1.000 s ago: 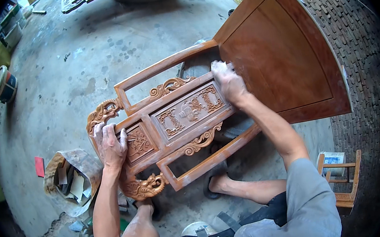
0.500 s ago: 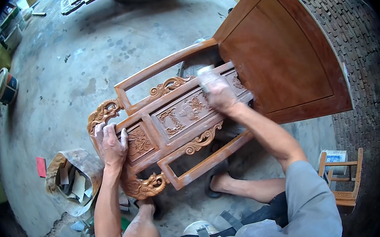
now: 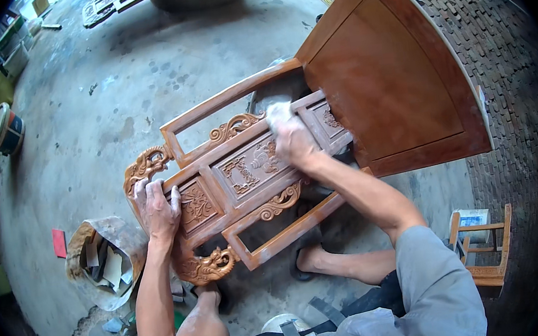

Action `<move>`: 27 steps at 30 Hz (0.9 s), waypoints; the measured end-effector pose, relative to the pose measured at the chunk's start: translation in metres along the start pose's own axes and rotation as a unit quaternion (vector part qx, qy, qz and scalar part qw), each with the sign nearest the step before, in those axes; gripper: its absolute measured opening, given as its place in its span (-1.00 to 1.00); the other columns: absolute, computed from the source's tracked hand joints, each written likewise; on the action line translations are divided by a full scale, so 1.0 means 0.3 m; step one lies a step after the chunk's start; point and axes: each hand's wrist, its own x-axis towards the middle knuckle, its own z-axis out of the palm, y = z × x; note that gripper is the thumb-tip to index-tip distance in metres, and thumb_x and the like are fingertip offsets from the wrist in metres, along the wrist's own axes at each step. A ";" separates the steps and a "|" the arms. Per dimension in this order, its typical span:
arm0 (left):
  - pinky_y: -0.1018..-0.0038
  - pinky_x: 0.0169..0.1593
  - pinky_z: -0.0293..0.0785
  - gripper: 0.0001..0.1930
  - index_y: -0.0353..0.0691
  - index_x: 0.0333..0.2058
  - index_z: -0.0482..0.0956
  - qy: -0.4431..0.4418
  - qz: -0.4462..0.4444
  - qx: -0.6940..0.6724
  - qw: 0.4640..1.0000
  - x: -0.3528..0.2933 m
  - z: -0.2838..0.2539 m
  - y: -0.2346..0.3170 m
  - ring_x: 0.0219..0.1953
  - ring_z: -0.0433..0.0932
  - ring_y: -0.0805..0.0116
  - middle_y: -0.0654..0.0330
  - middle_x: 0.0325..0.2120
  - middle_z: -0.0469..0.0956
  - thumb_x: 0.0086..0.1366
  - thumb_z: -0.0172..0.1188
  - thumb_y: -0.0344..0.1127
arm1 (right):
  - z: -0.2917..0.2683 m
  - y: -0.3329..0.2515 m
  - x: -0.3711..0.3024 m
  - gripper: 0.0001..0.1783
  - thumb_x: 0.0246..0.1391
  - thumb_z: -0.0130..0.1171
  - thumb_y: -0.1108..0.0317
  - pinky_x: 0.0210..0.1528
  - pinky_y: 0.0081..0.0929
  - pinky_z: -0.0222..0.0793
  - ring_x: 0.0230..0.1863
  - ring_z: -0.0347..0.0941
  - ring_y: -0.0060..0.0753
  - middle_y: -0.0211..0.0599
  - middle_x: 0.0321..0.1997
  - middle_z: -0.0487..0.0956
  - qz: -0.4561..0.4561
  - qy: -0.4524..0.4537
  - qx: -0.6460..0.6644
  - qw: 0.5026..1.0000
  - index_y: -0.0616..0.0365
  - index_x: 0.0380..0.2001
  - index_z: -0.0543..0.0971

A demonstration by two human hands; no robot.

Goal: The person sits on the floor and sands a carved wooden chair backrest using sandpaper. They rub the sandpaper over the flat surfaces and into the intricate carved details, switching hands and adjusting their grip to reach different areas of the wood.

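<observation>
We see the right hand, pressing a pale folded scrap of abrasive paper flat under its fingers, now further left along the carved reddish-brown wooden chair-back panel than a moment ago, over the middle carved relief rather than the right end. The panel lies tilted across our knees, against a large plain wooden board. The left hand, fingers spread, remains clamped on its left end. We judge the rubbing stroke is travelling leftward.
</observation>
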 end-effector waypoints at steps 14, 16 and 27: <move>-0.03 0.42 0.19 -0.59 -0.36 0.00 0.57 0.003 0.002 -0.010 1.000 0.003 0.009 0.017 0.29 0.35 -0.18 -0.13 0.02 0.56 0.32 0.34 -0.18 | -0.173 0.100 -0.080 -0.35 0.08 0.01 0.54 0.47 -0.03 0.37 0.34 0.48 0.38 0.46 0.30 0.51 0.157 -0.127 -0.022 0.979 0.54 0.29 0.48; -0.02 0.42 0.21 -0.59 -0.35 -0.01 0.59 0.011 -0.001 0.015 1.000 0.004 0.015 0.016 0.28 0.36 -0.17 -0.12 0.01 0.56 0.32 0.35 -0.17 | -0.057 -0.061 -0.095 -0.35 0.09 0.02 0.54 0.48 -0.02 0.35 0.36 0.48 0.35 0.45 0.29 0.53 0.054 -0.060 0.021 0.997 0.56 0.29 0.47; -0.04 0.37 0.25 -0.59 -0.32 -0.08 0.61 0.019 0.015 -0.018 1.000 0.009 0.023 -0.028 0.24 0.39 -0.16 -0.08 -0.05 0.61 0.28 0.44 -0.12 | 0.039 -0.362 -0.044 -0.27 0.10 0.09 0.47 0.59 0.11 0.16 0.53 0.16 0.60 0.46 0.42 0.40 0.008 -0.113 0.032 0.993 0.55 0.37 0.39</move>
